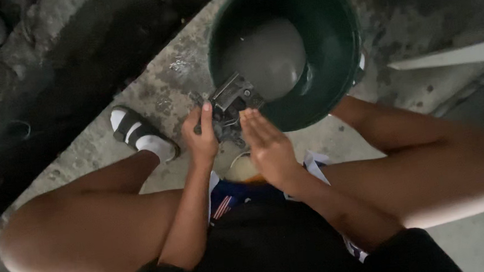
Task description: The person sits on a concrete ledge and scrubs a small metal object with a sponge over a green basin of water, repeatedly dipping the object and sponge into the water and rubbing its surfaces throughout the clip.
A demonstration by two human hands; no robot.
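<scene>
— What have the hands got, mid-frame?
— The left hand grips a dark metal part, fingers closed round its side. The right hand lies flat and open against it.
— Beyond?
— A dark green bucket of water at upper centre, on concrete floor.

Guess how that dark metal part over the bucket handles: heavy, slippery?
The metal part looks like a rigid blocky casting, so probably heavy for its size. Held by the left hand over the water-filled bucket, it is likely wet and slippery.

No packages or signs, seemingly.
</scene>
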